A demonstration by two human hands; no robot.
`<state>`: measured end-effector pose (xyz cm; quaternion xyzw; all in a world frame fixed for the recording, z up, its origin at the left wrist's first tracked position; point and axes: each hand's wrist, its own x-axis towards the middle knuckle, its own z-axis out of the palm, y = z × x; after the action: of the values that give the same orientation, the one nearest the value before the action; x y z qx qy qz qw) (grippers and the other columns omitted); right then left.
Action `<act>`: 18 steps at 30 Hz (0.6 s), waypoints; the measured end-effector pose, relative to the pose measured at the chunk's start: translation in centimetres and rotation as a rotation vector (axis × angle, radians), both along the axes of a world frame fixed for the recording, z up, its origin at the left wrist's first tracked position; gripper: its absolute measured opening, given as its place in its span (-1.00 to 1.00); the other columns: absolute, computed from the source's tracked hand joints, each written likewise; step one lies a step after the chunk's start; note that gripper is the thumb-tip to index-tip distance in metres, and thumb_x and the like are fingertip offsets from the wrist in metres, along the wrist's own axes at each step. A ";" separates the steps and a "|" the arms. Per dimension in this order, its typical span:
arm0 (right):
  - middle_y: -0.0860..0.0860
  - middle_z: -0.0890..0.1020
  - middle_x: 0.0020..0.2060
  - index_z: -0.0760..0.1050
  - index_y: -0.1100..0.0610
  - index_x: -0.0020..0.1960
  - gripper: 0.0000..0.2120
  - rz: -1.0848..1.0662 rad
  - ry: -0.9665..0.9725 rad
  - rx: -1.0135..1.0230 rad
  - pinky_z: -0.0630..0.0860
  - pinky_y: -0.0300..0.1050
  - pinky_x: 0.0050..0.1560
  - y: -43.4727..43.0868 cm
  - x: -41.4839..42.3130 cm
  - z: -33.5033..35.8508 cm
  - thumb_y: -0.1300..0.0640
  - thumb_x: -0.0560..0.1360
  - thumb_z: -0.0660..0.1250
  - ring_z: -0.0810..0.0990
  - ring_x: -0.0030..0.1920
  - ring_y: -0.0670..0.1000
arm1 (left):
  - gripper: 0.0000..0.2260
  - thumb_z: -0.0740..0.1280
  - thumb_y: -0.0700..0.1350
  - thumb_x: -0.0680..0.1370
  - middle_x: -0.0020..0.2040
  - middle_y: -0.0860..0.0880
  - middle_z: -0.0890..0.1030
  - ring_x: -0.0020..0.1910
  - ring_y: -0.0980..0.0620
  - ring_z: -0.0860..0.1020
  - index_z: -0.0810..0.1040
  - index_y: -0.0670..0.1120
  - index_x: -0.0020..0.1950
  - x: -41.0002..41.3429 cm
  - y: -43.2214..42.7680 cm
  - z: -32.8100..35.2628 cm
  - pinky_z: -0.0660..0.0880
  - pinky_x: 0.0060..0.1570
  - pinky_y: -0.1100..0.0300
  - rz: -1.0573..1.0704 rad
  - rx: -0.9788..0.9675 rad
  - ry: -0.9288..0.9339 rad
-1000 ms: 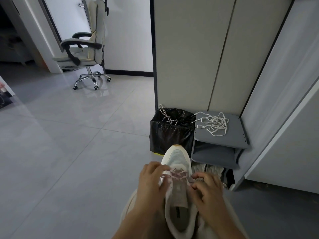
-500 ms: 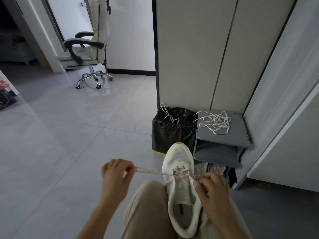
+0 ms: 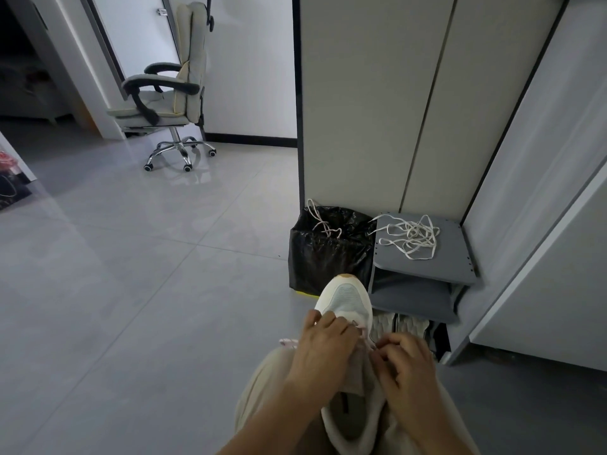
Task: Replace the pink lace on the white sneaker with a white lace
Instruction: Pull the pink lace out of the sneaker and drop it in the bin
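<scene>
A white sneaker (image 3: 345, 300) rests on my lap, toe pointing away from me. My left hand (image 3: 323, 353) lies over its lacing area with fingers curled on the pink lace (image 3: 288, 343), whose loose end sticks out to the left of the hand. My right hand (image 3: 405, 366) pinches the lace at the shoe's right eyelets. Most of the lacing is hidden under my hands. A tangled white lace (image 3: 412, 236) lies on top of the grey shoe rack (image 3: 456, 254), out of reach of both hands.
A black-bagged bin (image 3: 325, 254) with another pink lace (image 3: 323, 223) draped over its rim stands beside the rack, just past the toe. Other shoes (image 3: 400, 325) sit on the rack's lower shelf. Cabinet panels rise behind. An office chair (image 3: 164, 103) stands far left on the tiled floor.
My left hand, which had pulled a length of pink lace out to the left, has come back onto the sneaker's lacing. The right hand stayed at the right eyelets.
</scene>
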<state>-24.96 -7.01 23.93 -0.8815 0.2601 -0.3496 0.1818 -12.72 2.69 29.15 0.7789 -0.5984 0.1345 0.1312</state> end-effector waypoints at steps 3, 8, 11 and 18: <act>-0.09 0.54 -0.18 0.56 0.07 -0.30 -0.67 -0.056 0.025 -0.003 0.34 -0.12 -0.03 0.1 -0.1 0.1 -0.09 0.43 0.15 0.41 -0.07 -0.07 | -0.91 0.37 0.02 0.33 -0.38 0.18 0.51 -0.28 0.15 0.46 0.53 0.07 -0.36 2.7 2.8 0.5 0.32 -0.04 0.22 0.096 -0.156 0.031; -0.10 0.51 -0.17 0.58 0.09 -0.26 -0.66 -0.011 0.052 -0.017 0.32 -0.12 0.00 0.6 0.4 0.5 -0.09 0.46 0.14 0.39 -0.08 -0.09 | -0.86 0.20 0.01 0.45 -0.31 0.19 0.52 -0.22 0.18 0.33 0.48 0.08 -0.28 5.8 7.7 -1.0 0.16 -0.11 0.26 0.320 -0.264 0.301; -0.14 0.46 -0.13 0.59 0.12 -0.22 -0.66 0.022 0.031 0.055 0.41 -0.07 0.01 0.5 0.5 0.6 -0.07 0.46 0.15 0.40 -0.06 -0.11 | -0.87 0.40 -0.11 0.35 -0.32 0.17 0.52 -0.24 0.17 0.41 0.47 0.08 -0.31 4.2 6.5 -1.5 0.24 -0.11 0.29 0.318 -0.212 0.279; -0.27 0.44 -0.01 0.59 0.10 -0.11 -0.85 0.098 0.039 0.337 0.47 -0.39 -0.03 1.1 0.0 1.2 0.03 0.46 0.35 0.52 -0.04 -0.21 | -0.70 0.60 0.09 0.09 -0.25 0.19 0.58 -0.23 0.13 0.57 0.62 0.13 -0.26 -1.0 1.2 -1.1 0.51 -0.11 0.22 0.137 -0.019 0.101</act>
<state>-24.98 -5.90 25.12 -0.8569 0.2750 -0.2745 0.3388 -13.73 3.86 28.08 0.8224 -0.5352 0.1095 0.1590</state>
